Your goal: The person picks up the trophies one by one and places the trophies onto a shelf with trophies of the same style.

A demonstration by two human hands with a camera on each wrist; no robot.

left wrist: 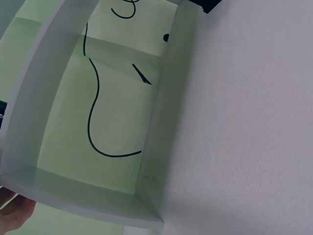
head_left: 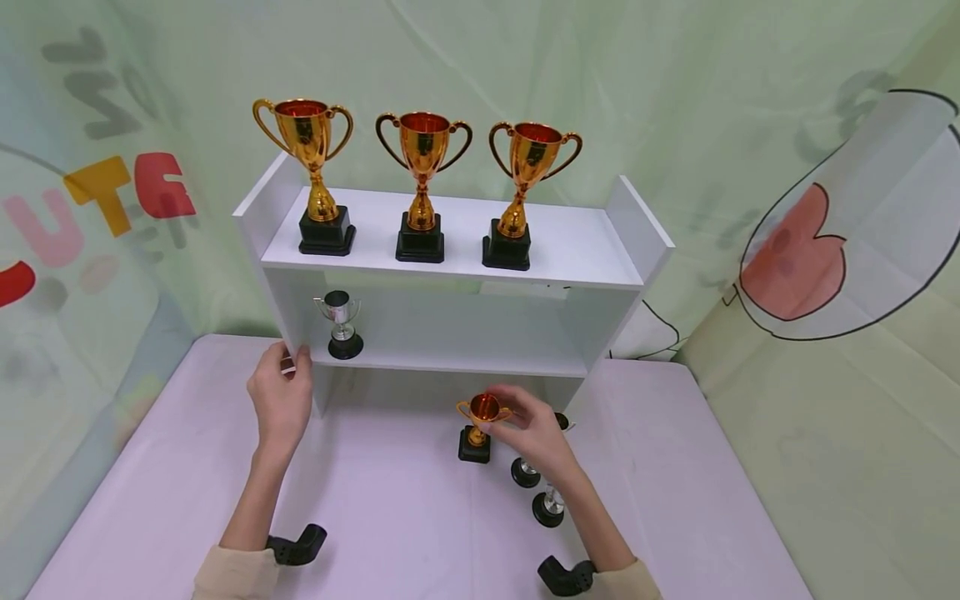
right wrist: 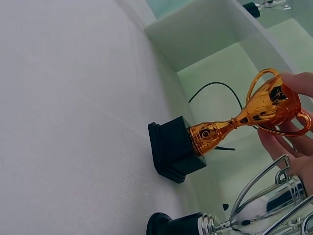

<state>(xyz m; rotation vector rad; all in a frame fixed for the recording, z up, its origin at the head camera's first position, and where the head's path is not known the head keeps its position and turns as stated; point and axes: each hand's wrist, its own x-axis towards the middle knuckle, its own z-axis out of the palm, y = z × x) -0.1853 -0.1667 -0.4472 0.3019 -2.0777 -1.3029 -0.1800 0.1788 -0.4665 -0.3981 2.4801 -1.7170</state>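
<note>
My right hand (head_left: 536, 429) pinches a small gold trophy cup (right wrist: 269, 103) by its bowl and handle, between thumb and fingers. The cup stands upright on its square black base, low in front of the white shelf (head_left: 450, 367). My left hand (head_left: 281, 400) grips the shelf's left side panel at middle-board height. Bent fingers (left wrist: 17, 213) show outside the panel in the left wrist view. Silver trophies (head_left: 551, 500) with round black bases stand beside my right hand, which partly hides them. A silver trophy (head_left: 342, 325) stands at the left of the middle board.
Three larger gold trophies (head_left: 422, 183) stand in a row on the shelf's top board. The shelf stands on a table with a pale cloth (head_left: 405, 517), against a green curtain (head_left: 480, 50). A black cable (head_left: 663, 321) lies behind the shelf's right side.
</note>
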